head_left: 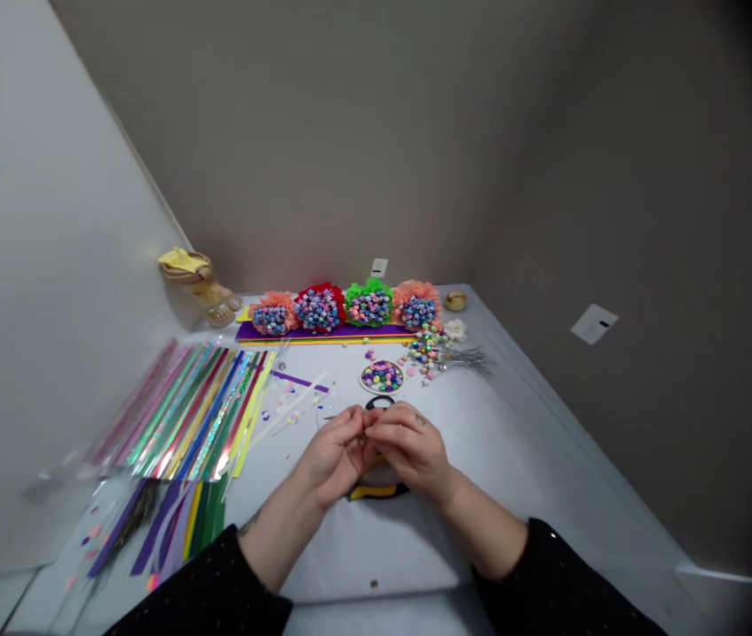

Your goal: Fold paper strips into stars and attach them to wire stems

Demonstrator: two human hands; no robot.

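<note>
My left hand (339, 455) and my right hand (413, 446) meet above the middle of the white table. The fingertips of both are pinched together, and what they hold is too small and too hidden to make out. Partly covered beneath them lies a tool with yellow and black handles (376, 491). Just beyond the fingers shows the black loop of a scissors-like handle (380, 402). Past that sits a small round dish (360, 380) full of colourful little pieces, like folded paper stars. A thin pointed metal tip peeks out left of my fingers.
Coloured paper strips (196, 411) in clear sleeves cover the left side. Flower-like bunches of small stars (319, 309) in crepe paper line the back. Wire stems (468, 358) with shiny tips lie at back right. A tan wrapped roll (207, 287) leans against the left wall.
</note>
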